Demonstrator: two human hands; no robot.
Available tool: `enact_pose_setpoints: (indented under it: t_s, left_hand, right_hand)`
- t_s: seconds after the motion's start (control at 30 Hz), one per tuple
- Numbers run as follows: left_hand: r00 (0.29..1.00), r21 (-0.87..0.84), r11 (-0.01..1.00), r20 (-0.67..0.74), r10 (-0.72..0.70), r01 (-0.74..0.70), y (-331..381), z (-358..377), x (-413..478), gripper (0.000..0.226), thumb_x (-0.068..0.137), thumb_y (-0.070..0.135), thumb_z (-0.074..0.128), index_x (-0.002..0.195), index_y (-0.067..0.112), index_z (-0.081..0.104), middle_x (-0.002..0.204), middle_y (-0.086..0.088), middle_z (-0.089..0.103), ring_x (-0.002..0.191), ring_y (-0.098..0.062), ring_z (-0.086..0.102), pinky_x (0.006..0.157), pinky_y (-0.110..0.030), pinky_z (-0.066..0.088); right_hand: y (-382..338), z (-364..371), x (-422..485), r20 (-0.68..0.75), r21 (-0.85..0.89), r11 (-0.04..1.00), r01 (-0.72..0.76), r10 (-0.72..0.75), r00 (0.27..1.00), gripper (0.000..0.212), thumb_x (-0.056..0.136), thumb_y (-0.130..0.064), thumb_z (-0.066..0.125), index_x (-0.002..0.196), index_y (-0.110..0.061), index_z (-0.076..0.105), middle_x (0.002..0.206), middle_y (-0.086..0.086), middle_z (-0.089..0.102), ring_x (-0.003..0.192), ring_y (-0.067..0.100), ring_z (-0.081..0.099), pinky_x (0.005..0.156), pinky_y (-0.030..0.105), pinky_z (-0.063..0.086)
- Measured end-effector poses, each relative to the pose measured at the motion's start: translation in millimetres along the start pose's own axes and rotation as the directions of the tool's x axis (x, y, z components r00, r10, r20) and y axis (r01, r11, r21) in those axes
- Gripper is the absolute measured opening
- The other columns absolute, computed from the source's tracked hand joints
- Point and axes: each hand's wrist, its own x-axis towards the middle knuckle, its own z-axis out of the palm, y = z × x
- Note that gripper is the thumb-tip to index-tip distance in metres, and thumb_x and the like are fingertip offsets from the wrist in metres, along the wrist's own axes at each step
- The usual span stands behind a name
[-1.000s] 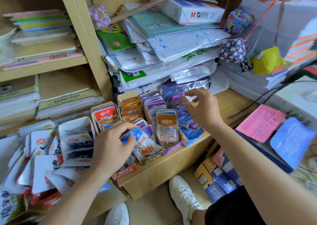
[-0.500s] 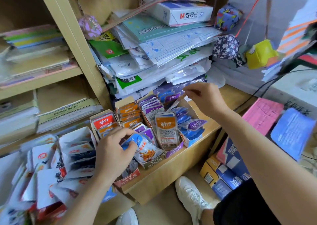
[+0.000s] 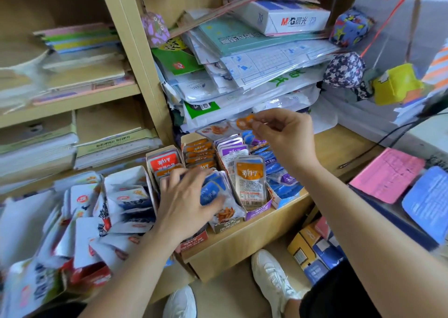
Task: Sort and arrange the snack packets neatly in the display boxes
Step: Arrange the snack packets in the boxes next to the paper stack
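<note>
A second ago the right hand was reaching low into the far end of the display boxes; now it is raised above them, thumb and forefinger pinching an orange packet by its top edge, the packet trailing left in the air; so a stray appears to have been pulled out of the wrong row and is ready to be filed. The left hand has stayed at the near end, though its fingers are now spread rather than curled, pressing down on the blue packets. The lifted packet hangs at the far side, just above the orange row, well apart from the left hand; a second orange packet, the upright one, stands between the hands in the purple box.
</note>
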Motion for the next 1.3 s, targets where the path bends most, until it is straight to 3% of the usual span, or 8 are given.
enact_pose_setpoints:
  t_s: [0.17,0.37,0.63,0.77,0.93,1.0,1.17,1.3]
  left_hand:
    - [0.999,0.134,0.991,0.040,0.025,-0.030,0.1,10.8,4.2,0.070,0.085,0.079,0.044,0.141,0.036,0.047,0.127,0.015,0.063,0.127,-0.017,0.038,0.095,-0.042,0.026]
    - [0.995,-0.191,0.976,-0.038,0.095,-0.100,5.3,-0.8,-8.6,0.058,0.076,0.055,0.077,0.126,0.035,0.056,0.120,0.018,0.065,0.102,0.003,0.048,0.090,-0.027,0.028]
    - [0.942,-0.114,0.941,-0.154,0.299,-0.318,11.7,-0.7,-31.0,0.053,0.077,0.045,0.085,0.122,0.023,0.068,0.106,0.009,0.062,0.099,-0.009,0.060,0.079,-0.027,0.055]
    - [0.941,-0.144,0.937,-0.168,0.294,-0.318,9.5,-1.5,-33.5,0.050,0.082,0.046,0.079,0.124,0.022,0.068,0.108,0.008,0.063,0.100,-0.009,0.062,0.080,-0.029,0.056]
    - [0.951,-0.195,0.937,-0.167,0.260,-0.291,7.5,-6.0,-32.6,0.044,0.090,0.048,0.069,0.125,0.021,0.068,0.112,0.009,0.066,0.102,-0.006,0.063,0.078,-0.030,0.058]
    - [0.954,-0.211,0.936,-0.164,0.249,-0.281,7.7,-7.0,-31.9,0.047,0.090,0.048,0.068,0.127,0.020,0.067,0.114,0.008,0.068,0.102,-0.006,0.064,0.078,-0.030,0.059]
    - [0.962,-0.205,0.945,-0.151,0.226,-0.254,9.7,-8.6,-27.4,0.052,0.088,0.051,0.067,0.130,0.020,0.066,0.113,0.009,0.069,0.100,-0.007,0.066,0.078,-0.032,0.059]
    - [0.966,-0.221,0.944,-0.139,0.220,-0.247,11.9,-10.3,-25.9,0.048,0.086,0.049,0.069,0.125,0.022,0.068,0.114,0.011,0.070,0.102,-0.005,0.065,0.081,-0.031,0.058]
  right_hand:
    - [5.5,14.2,-0.4,0.064,-0.056,0.998,-0.026,0.029,0.998,0.013,0.086,-0.003,0.075,0.099,-0.003,0.076,0.078,0.012,0.075,0.069,0.027,0.071,0.067,0.038,0.061]
    - [8.4,22.9,0.4,0.097,-0.107,0.994,0.034,-0.024,0.995,0.013,0.087,-0.004,0.074,0.096,-0.013,0.077,0.076,0.003,0.074,0.068,0.019,0.070,0.067,0.033,0.060]
    - [15.5,51.2,-0.5,0.329,-0.364,0.825,0.432,-0.320,0.889,0.021,0.084,-0.002,0.068,0.093,-0.016,0.082,0.083,0.005,0.075,0.073,0.015,0.068,0.067,0.027,0.053]
    - [25.7,68.2,-2.6,0.480,-0.351,0.817,0.458,-0.263,0.837,0.020,0.085,0.003,0.064,0.093,-0.007,0.080,0.075,0.011,0.074,0.067,0.024,0.069,0.061,0.030,0.053]
    - [16.3,44.3,6.0,0.427,-0.326,0.938,0.120,0.033,0.904,0.048,0.089,0.004,0.061,0.129,-0.021,0.067,0.081,-0.013,0.074,0.062,0.007,0.068,0.056,0.022,0.052]
    - [15.6,22.6,11.6,0.367,-0.373,0.920,0.116,0.032,0.930,0.045,0.088,0.001,0.063,0.126,-0.023,0.068,0.075,-0.028,0.066,0.053,0.004,0.060,0.051,0.018,0.047]
    - [30.6,-15.3,6.4,0.474,-0.636,0.763,0.114,0.269,0.839,0.042,0.080,-0.029,0.083,0.120,-0.026,0.070,0.092,-0.011,0.066,0.072,0.001,0.059,0.064,0.014,0.045]
    - [39.9,-14.1,1.9,0.495,-0.628,0.761,0.163,0.229,0.838,0.023,0.078,-0.015,0.085,0.098,-0.019,0.076,0.083,-0.006,0.067,0.073,0.005,0.060,0.067,0.020,0.050]
